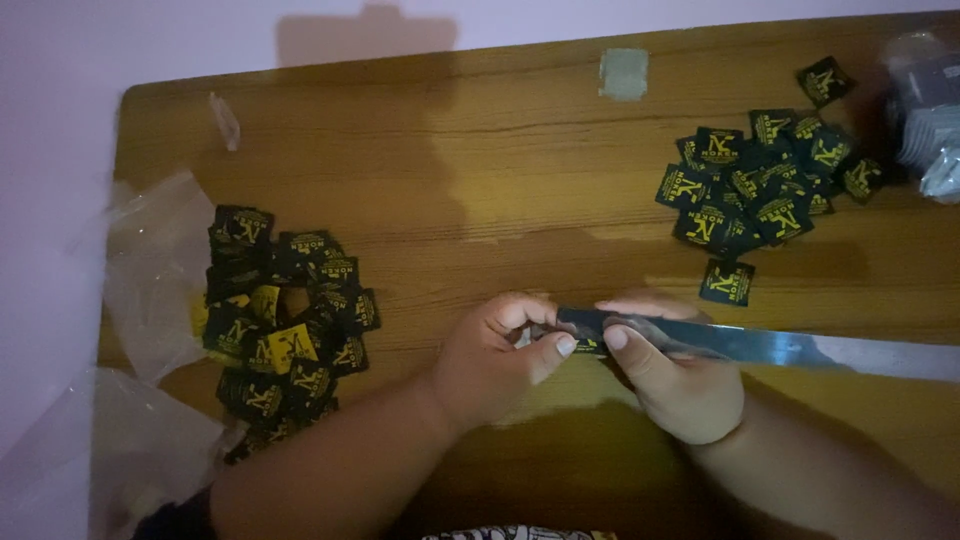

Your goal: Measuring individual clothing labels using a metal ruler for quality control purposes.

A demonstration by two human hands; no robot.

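Dim room, a wooden table (520, 180) pushed against a pale lilac wall (150, 40).

From the head view: the left hand (490, 365) and the right hand (675, 375) meet at the table's near edge, both closed in a pinch on one small black label (583, 340) at the end of a long shiny strip (800, 348) running right. Piles of black-and-yellow labels lie left (280, 320) and far right (755, 185); crumpled clear plastic bags (150, 270) hang off the left edge.

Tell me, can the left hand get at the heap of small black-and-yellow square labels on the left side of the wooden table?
Probably yes: nothing lies between the left hand and that heap, but its fingers are now pinching a label.
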